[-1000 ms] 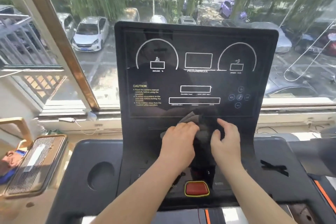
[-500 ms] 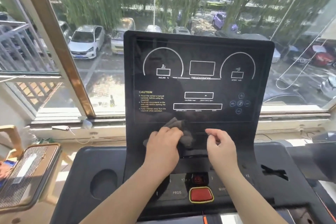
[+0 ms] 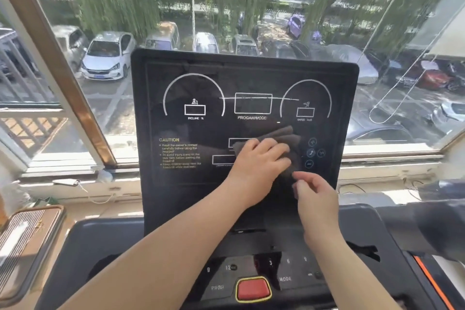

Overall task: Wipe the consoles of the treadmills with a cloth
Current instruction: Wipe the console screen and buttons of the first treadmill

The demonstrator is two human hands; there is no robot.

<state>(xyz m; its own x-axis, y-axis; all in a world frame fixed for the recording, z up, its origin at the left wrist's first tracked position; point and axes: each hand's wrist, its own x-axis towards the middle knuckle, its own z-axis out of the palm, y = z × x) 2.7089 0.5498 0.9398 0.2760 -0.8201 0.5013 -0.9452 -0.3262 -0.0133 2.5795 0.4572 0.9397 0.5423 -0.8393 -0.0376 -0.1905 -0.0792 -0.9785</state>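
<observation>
The black treadmill console (image 3: 191, 178) stands upright in front of me, with white dial outlines and yellow caution text on its screen. A dark grey cloth (image 3: 285, 137) lies flat against the middle of the screen. My left hand (image 3: 259, 158) presses on the cloth with spread fingers. My right hand (image 3: 314, 196) hovers just below and to the right of the cloth, fingers loosely curled and pinched near its lower edge; whether it touches the cloth is unclear.
A red stop button (image 3: 253, 289) sits on the lower panel near me. A cup recess (image 3: 100, 269) is at the left of the tray. A wooden slatted stand (image 3: 25, 246) stands left. Another treadmill's handle (image 3: 432, 229) is at the right. A large window (image 3: 226, 7) is behind.
My left hand slid the cloth up and to the right, from the console's lower edge onto the middle of the screen. My right hand followed upward and now trails below the cloth.
</observation>
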